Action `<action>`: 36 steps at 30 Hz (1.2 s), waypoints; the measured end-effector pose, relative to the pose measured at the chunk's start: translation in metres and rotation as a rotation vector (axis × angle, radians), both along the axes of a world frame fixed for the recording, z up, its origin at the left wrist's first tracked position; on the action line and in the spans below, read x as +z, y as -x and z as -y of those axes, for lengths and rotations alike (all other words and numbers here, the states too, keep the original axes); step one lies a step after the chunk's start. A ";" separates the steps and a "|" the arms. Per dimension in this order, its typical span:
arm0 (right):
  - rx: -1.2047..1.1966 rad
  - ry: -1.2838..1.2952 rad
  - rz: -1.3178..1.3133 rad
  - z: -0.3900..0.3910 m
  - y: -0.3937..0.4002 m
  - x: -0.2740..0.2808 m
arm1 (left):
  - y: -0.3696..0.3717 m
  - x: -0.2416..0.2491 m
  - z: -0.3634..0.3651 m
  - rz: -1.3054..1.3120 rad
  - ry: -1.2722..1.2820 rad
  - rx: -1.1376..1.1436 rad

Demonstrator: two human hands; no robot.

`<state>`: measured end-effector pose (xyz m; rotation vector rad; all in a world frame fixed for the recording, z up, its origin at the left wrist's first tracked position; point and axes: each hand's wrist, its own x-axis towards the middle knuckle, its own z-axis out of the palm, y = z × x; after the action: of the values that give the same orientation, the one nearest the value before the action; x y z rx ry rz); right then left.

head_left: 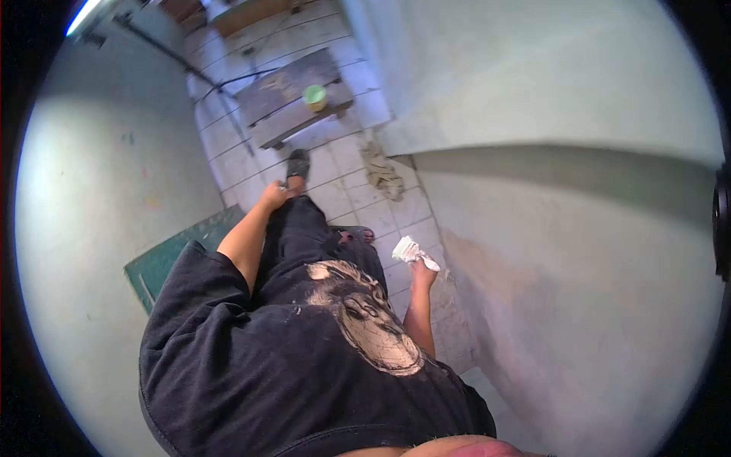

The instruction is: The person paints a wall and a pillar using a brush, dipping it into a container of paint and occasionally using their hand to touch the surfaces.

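Note:
My right hand (423, 273) is closed around what looks like a paintbrush (408, 249), its broad head coated in white. It hangs low beside my right leg, close to the wall on that side. My left hand (277, 195) is down in front of my left thigh, near the dark shoe (298, 163). Its fingers are small and partly hidden, so I cannot make out their pose or anything in them.
Ahead stands a low wooden bench (285, 85) with a green and yellow cup (314, 97) on it. A crumpled rag (382, 171) lies on the tiled floor (332, 160). A green board (183, 247) leans by the left wall (99, 198). Dark stand legs (221, 87) are beside the bench.

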<state>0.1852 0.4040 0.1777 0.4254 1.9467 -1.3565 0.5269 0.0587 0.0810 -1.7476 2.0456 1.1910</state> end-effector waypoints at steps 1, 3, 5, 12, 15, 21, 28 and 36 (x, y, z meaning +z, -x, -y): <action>0.049 -0.013 -0.009 0.027 -0.009 0.002 | -0.008 0.001 0.007 0.000 -0.007 0.044; 0.140 -0.027 0.009 0.086 -0.029 -0.006 | -0.026 -0.006 0.017 -0.043 -0.057 0.163; 0.337 0.003 -0.029 0.148 -0.045 -0.023 | -0.038 -0.029 0.034 -0.158 -0.051 0.262; 0.427 0.198 -0.034 0.390 -0.073 -0.074 | 0.000 -0.079 0.136 -0.368 -0.116 0.475; 0.364 0.291 -0.084 0.471 -0.077 -0.113 | 0.035 -0.085 0.199 -0.515 -0.230 0.559; 0.224 0.260 -0.062 0.571 -0.078 -0.170 | 0.080 -0.119 0.279 -0.704 -0.394 0.685; 0.321 0.157 -0.187 0.593 -0.085 -0.213 | 0.082 -0.147 0.302 -0.745 -0.560 0.806; 0.828 0.030 -0.896 0.594 -0.100 -0.222 | 0.095 -0.168 0.296 -0.688 -0.550 0.698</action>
<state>0.2851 -0.1902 -0.0446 -1.0847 2.3289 -1.0491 0.4319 -0.2377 -0.0867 -1.9489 1.0816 2.5456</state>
